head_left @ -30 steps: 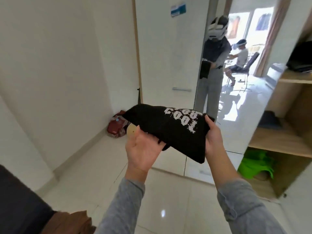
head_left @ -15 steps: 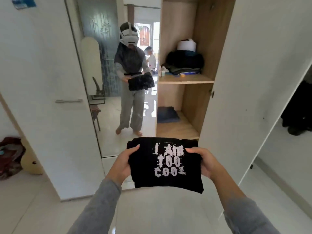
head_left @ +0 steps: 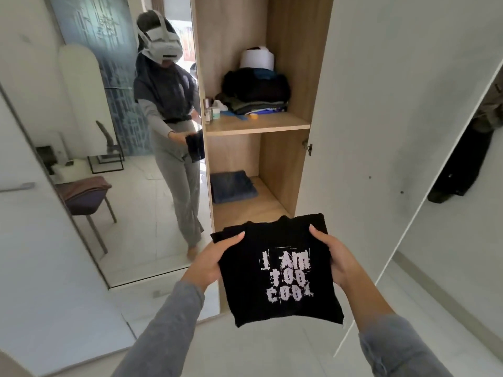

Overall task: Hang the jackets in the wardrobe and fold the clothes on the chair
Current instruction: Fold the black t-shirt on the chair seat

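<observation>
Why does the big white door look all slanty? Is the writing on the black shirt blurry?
Head view: the wide-angle lens slants the white door near the frame's edge; the black shirt is sharp, its white writing readable.

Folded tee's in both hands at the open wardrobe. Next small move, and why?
Probably carry the black T-shirt forward onto the lower shelf, beside the folded blue garment. The left hand and right hand grip its sides, and bare wood shows there; the upper shelf looks crowded.
</observation>
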A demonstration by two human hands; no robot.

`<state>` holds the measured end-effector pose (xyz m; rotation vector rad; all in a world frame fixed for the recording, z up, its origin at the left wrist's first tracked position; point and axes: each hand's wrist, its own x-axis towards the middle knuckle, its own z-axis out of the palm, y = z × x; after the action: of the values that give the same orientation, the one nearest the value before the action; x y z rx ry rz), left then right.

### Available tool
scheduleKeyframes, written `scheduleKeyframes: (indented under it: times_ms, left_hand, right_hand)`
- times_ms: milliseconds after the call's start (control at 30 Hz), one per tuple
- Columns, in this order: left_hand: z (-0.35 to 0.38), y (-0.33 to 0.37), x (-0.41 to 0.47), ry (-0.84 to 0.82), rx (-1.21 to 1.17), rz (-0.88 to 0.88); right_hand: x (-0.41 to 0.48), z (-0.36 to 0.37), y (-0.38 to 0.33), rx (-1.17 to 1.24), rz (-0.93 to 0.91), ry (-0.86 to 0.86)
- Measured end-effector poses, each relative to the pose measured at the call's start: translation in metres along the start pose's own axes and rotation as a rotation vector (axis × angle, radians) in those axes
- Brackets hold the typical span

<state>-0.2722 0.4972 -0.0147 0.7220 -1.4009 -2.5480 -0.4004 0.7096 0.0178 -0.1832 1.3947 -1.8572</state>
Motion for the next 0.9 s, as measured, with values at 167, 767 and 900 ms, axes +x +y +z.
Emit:
scheduleKeyframes:
  times_ms: [167, 767, 900]
  left_hand:
    - [-0.017, 0.044, 0.072, -0.032, -0.056, 0.066]
    - [-0.024, 0.109, 0.302, 0.088, 0.07, 0.153]
    - [-0.018, 0.106, 0.356, 0.227, 0.079, 0.173]
  right_hand:
    - [0.065, 0.013, -0.039, 0.029, -0.078, -0.006]
    - [0.297, -0.014, -0.107, -0.332, -0.351, 0.27]
    - [0.351, -0.027, -0.122, -0.564, -0.441, 0.296]
